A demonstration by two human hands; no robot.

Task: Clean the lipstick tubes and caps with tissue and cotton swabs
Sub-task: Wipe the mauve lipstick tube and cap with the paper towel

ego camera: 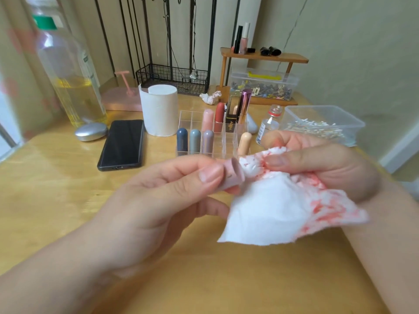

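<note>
My left hand pinches a small pink lipstick cap between thumb and fingers, its open end turned to the right. My right hand holds a white tissue stained red, and a twisted corner of it is pushed into the cap's mouth. Behind the hands stands a clear acrylic organizer with several lipstick tubes in it. A clear tub of cotton swabs sits at the right.
On the wooden table lie a black phone, a tissue roll, a silver oval object, a tall bottle of yellow liquid, a small glass bottle, and a crumpled tissue. A wooden shelf and wire basket stand behind.
</note>
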